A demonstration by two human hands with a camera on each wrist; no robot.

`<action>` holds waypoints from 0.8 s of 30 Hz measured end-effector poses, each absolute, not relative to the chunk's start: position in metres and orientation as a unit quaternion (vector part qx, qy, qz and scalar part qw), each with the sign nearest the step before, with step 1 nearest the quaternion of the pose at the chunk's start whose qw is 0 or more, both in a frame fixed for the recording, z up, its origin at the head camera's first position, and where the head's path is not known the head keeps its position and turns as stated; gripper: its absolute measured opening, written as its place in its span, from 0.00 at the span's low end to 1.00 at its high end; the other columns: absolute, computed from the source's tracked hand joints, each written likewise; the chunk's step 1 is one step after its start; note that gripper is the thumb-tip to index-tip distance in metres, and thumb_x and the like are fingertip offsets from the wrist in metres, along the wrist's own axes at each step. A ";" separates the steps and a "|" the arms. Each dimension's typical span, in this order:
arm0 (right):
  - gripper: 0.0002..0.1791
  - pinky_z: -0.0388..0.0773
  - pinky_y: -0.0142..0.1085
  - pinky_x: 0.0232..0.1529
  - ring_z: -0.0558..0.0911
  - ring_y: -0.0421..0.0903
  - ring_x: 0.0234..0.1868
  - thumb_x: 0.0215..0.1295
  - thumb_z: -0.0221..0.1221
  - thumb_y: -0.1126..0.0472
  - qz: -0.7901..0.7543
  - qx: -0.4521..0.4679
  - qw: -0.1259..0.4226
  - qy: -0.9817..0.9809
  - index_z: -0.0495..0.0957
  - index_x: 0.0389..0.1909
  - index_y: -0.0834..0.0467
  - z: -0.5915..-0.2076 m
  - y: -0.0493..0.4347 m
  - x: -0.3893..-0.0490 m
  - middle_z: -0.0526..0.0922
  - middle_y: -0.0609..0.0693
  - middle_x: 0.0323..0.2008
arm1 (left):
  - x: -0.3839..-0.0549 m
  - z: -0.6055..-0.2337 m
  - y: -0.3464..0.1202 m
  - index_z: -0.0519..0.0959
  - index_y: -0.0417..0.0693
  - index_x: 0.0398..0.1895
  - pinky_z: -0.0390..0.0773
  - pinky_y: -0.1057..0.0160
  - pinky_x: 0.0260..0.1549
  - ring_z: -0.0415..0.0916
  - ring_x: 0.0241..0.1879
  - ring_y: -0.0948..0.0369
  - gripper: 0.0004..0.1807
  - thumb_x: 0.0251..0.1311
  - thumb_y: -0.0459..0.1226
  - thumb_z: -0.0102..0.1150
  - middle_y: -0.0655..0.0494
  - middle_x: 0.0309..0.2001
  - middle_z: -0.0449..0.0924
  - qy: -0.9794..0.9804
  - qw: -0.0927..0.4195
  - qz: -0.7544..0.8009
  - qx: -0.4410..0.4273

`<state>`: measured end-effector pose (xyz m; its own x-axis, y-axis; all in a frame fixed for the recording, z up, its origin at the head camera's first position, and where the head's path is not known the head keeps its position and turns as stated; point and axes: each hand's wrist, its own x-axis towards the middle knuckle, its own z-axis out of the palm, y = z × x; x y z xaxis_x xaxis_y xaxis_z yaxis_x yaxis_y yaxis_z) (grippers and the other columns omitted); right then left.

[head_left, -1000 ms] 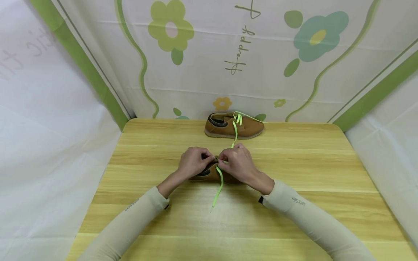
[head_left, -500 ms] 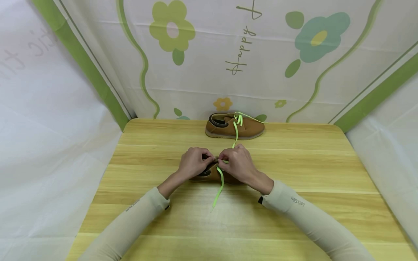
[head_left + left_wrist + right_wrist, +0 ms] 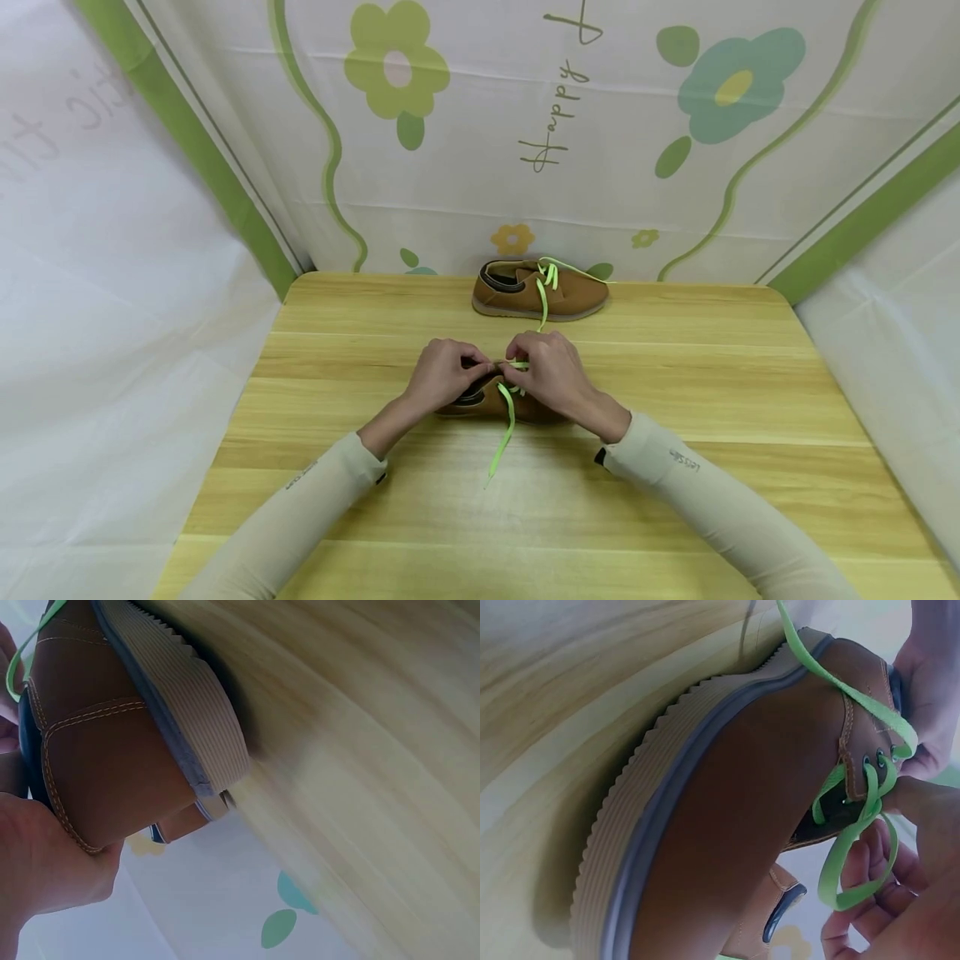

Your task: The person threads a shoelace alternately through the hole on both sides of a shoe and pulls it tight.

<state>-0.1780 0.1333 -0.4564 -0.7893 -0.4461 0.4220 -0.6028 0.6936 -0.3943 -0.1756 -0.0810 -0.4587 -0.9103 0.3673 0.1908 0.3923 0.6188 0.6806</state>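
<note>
A brown leather shoe (image 3: 489, 405) with a ridged pale sole stands on the table, toe to the right. My left hand (image 3: 441, 373) pinches its upper edge at the opening, thumb and forefinger tips together; in the left wrist view that hand (image 3: 52, 859) is beside the heel (image 3: 120, 772). My right hand (image 3: 557, 375) is at the eyelets, its thumb and curled fingers about a bright green shoelace. The right wrist view shows a loop of this shoelace (image 3: 840, 870) hanging from the eyelets in front of the fingers. One loose lace end (image 3: 502, 442) trails toward me.
A second brown shoe (image 3: 525, 292), also with green laces (image 3: 551, 273), stands at the table's far edge. Behind it hangs a white curtain (image 3: 465, 183) printed with flowers. White sheets flank the wooden table (image 3: 675, 367) left and right.
My right thumb and forefinger have moved slightly apart and right, so more green lace shows between them. My left hand stays almost still.
</note>
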 end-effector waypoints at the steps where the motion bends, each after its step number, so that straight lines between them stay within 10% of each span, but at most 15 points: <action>1: 0.07 0.76 0.42 0.35 0.81 0.41 0.26 0.58 0.78 0.60 0.267 0.289 0.141 -0.908 0.88 0.30 0.54 -0.457 0.134 -0.179 0.86 0.45 0.27 | -0.175 -0.459 -0.081 0.94 0.49 0.34 0.81 0.62 0.36 0.87 0.33 0.61 0.04 0.64 0.38 0.75 0.60 0.32 0.91 -0.897 0.021 -0.384 -0.216; 24: 0.05 0.81 0.37 0.41 0.84 0.46 0.42 0.71 0.68 0.62 0.480 0.209 -0.164 -0.836 0.91 0.42 0.59 -0.452 0.142 -0.191 0.90 0.49 0.37 | -0.173 -0.463 -0.082 0.93 0.44 0.32 0.83 0.66 0.29 0.87 0.27 0.61 0.02 0.59 0.34 0.78 0.55 0.30 0.91 -0.893 0.065 -0.376 -0.240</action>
<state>-0.1913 0.1418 -0.4515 -0.8588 -0.5070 -0.0741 -0.1920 0.4525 -0.8708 -0.1726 -0.0816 -0.4634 -0.8768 0.3793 0.2955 0.4764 0.6026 0.6403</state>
